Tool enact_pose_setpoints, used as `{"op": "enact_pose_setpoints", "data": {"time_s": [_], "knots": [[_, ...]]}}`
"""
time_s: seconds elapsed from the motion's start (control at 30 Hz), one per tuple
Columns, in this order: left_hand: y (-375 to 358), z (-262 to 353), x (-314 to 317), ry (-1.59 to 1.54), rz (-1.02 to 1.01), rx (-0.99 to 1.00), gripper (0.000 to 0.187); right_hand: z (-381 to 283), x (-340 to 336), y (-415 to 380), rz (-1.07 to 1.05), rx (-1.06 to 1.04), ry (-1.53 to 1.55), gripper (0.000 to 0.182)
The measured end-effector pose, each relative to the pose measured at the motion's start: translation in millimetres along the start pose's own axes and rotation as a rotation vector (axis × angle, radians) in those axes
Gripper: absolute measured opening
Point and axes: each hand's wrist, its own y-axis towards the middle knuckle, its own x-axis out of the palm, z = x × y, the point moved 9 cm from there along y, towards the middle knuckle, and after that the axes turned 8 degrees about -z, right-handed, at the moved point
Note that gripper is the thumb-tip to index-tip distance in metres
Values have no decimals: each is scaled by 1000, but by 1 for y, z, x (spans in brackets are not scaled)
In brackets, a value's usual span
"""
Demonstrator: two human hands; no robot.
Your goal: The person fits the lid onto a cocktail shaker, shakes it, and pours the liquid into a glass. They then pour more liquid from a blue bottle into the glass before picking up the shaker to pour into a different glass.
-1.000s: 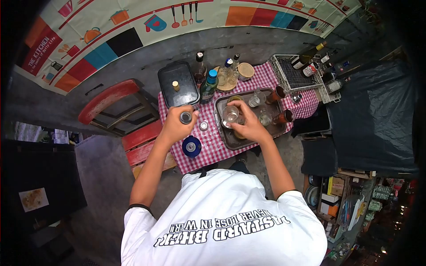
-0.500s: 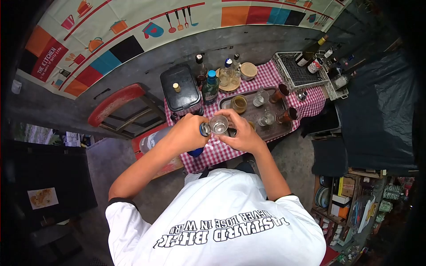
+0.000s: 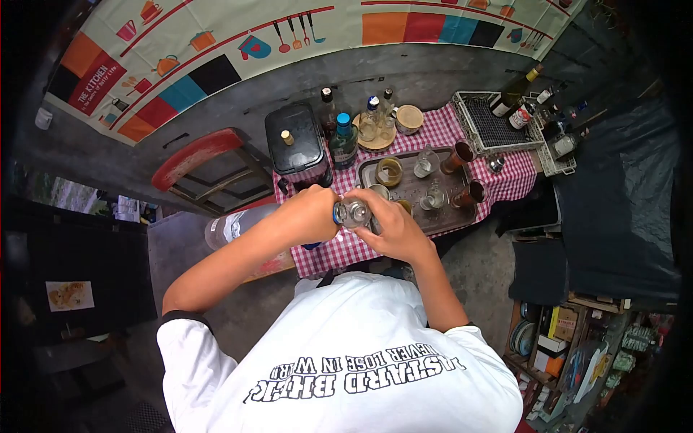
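Note:
My left hand point(image 3: 310, 213) is closed around the neck of a large clear bottle point(image 3: 229, 229) with a pale label. The bottle lies nearly level, its body reaching out to the left behind my forearm. Its mouth meets the rim of a small clear glass point(image 3: 355, 213), which the fingers and thumb of my right hand point(image 3: 395, 229) encircle. Both are held over the near side of the table, in front of a brown tray point(image 3: 449, 225). On the tray, near my right fingers, stands a cup of yellowish liquid point(image 3: 388, 172).
The tray also carries clear glassware point(image 3: 433, 196) and two dark reddish glasses point(image 3: 456, 157). Behind are a black lidded bin point(image 3: 294, 141), a blue-capped bottle point(image 3: 343, 144) and a round wooden board point(image 3: 377, 138). A wire basket point(image 3: 480, 137) with bottles sits at right, a red chair point(image 3: 195, 160) at left.
The bottle's body has swung up and outward to the left, bringing it closer to level. Its mouth now overlaps the glass, which has tipped toward it.

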Motion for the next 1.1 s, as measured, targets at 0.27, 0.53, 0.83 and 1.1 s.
{"op": "enact_pose_setpoints", "data": {"time_s": [0.27, 0.53, 0.83, 1.1], "knots": [[15, 25, 16, 70, -85, -61, 19, 21, -10, -24, -20, 51, 108, 57], [31, 60, 31, 151, -149, -149, 18, 37, -31, -53, -3, 20, 101, 58], [53, 94, 41, 173, -193, -199, 21, 45, -64, -74, -10, 34, 150, 57], [66, 106, 53, 186, -233, -274, 23, 59, -76, -86, -6, 5, 200, 56]]}}
